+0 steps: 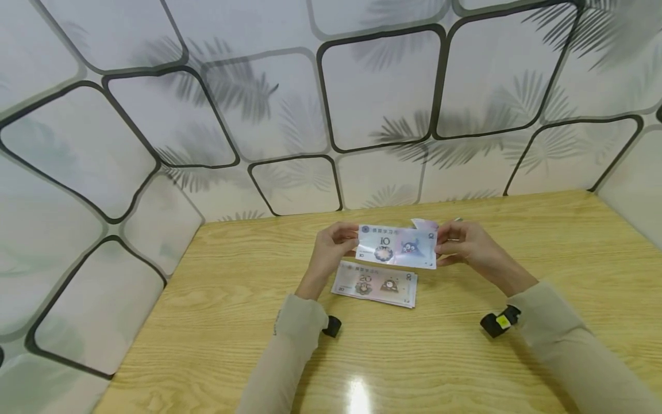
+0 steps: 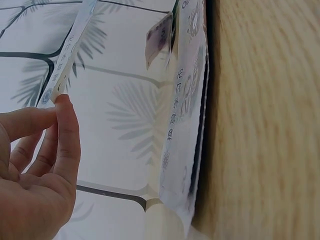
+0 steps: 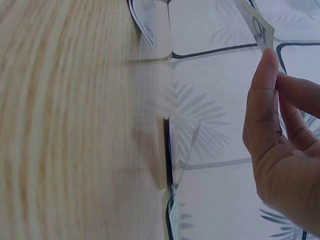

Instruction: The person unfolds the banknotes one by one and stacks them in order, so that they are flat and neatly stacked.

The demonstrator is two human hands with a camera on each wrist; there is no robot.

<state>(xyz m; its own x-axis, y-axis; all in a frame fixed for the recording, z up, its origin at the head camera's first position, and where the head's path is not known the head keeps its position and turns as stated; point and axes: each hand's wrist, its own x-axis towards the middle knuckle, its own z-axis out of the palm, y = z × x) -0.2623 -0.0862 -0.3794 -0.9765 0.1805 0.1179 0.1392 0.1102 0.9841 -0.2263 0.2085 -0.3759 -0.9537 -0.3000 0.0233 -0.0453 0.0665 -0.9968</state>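
We had the note marked 10 [image 1: 397, 247] up off the table, stretched between two hands, printed face towards the head camera! On its left edge, we saw the left hand [image 1: 331, 250] pinching tight, fingertips closed on the paper; on its right edge, the right hand [image 1: 468, 247] matched it with a narrow pinch of its own. Just below in the head view lay a stack of notes [image 1: 374, 285], a 20 on top, edges slightly out of line, and the left wrist view showed us a clear gap between it and the raised note. And behind? A pinkish paper [image 1: 425, 224] poked up past the top right corner, but the held note blocked most of it, so we could not read it there. By the right fingers we caught a small edge of something, too hidden to name. Further out we had black wrist devices [image 1: 332, 326] below both hands, pale sleeves [image 1: 569, 339], and the wood-grained table [image 1: 233, 322] with a bright glare [image 1: 358, 397] at the near side. Beyond it all rose the wall [image 1: 383, 92], dark-outlined panels and grey leaves across it.
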